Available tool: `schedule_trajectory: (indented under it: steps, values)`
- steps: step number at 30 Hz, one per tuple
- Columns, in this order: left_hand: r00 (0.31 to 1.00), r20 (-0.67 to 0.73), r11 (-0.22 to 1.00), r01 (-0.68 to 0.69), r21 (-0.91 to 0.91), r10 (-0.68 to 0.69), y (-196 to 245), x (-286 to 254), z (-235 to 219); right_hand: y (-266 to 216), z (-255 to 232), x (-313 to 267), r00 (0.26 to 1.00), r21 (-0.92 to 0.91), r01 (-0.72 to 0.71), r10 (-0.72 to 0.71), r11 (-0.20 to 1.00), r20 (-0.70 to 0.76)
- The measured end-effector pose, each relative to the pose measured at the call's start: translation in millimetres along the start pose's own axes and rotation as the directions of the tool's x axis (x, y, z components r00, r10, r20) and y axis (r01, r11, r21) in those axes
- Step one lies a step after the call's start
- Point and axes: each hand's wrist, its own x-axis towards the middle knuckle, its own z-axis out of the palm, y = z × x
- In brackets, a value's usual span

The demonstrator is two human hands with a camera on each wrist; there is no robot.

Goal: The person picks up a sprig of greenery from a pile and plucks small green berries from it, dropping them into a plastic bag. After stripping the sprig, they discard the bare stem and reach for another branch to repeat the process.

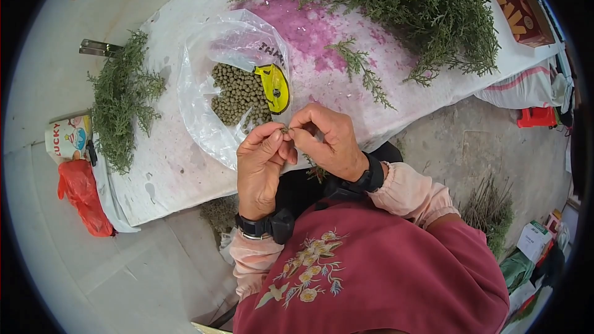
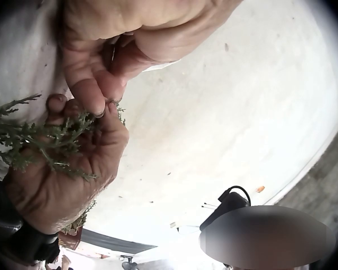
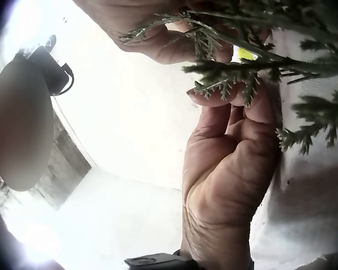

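Note:
Before the table edge, the thumbs and forefingers of my left hand (image 1: 263, 161) and right hand (image 1: 331, 142) meet tip to tip. Between them they pinch a small greenish-brown piece (image 1: 284, 130), mostly covered by fingers; I cannot tell its exact kind. A green evergreen sprig (image 1: 316, 170) shows below my right hand. In the left wrist view that sprig (image 2: 50, 138) overlaps the right hand, and in the right wrist view its scaly twigs (image 3: 236, 70) cross before the left fingers. Just beyond lies a clear plastic bag (image 1: 195, 96) of round brown-green pellets (image 1: 238, 93).
A large heap of evergreen branches (image 1: 396, 6) covers the far right of the pink-stained white table (image 1: 167, 179), with a loose sprig (image 1: 365, 71) nearby. More branches (image 1: 127, 96) lie left, beside a red plastic bag (image 1: 86, 198). A dark red box (image 1: 520, 9) stands at the far right corner.

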Motion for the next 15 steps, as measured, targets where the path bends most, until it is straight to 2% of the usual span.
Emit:
schedule_trajectory:
  steps: [6, 10, 15]
  values:
    - [1.0, -0.019, 1.0, 0.001, 0.008, -0.001, 0.2, -0.9, 1.2, -1.4, -0.4, -0.5, 0.999, 0.035, -0.042, 0.042, 0.998, 0.022]
    - [1.0, -0.012, 1.0, -0.003, 0.006, 0.003, -0.1, -0.6, 0.4, 0.7, -0.9, -0.5, 1.0, -0.019, 0.014, -0.013, 1.0, 0.01]
    - [1.0, -0.001, 1.0, 0.003, 0.012, -0.003, 0.1, 0.1, -0.9, 0.2, -1.7, -0.3, 1.0, -0.011, -0.006, 0.007, 1.0, 0.023]
